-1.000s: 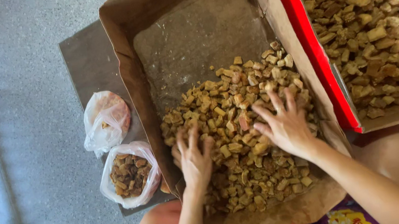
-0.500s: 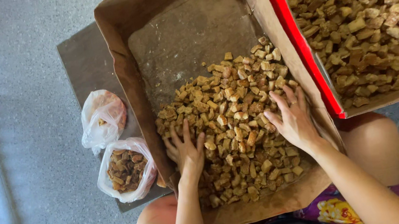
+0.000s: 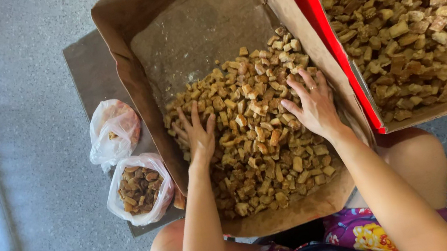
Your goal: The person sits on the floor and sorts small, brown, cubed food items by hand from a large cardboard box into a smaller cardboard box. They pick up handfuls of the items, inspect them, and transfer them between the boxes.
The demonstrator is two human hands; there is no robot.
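A brown cardboard box [image 3: 129, 68] rests on my lap, its near half heaped with small tan-brown chunks [image 3: 265, 137]. My left hand [image 3: 197, 131] lies flat on the left side of the heap, fingers spread, holding nothing. My right hand [image 3: 312, 103] presses palm-down on the right side of the heap, fingers apart, with a ring on one finger. Both hands touch the chunks without gripping any.
A second box with a red edge [image 3: 322, 36], full of similar chunks [image 3: 410, 9], sits at the right. Two small clear plastic bags [image 3: 112, 131] [image 3: 138, 188] with darker pieces lie on a grey board [image 3: 88, 75] at the left. Speckled grey floor surrounds.
Both hands have slid a little farther up the heap, spreading the chunks. The view has shifted slightly.
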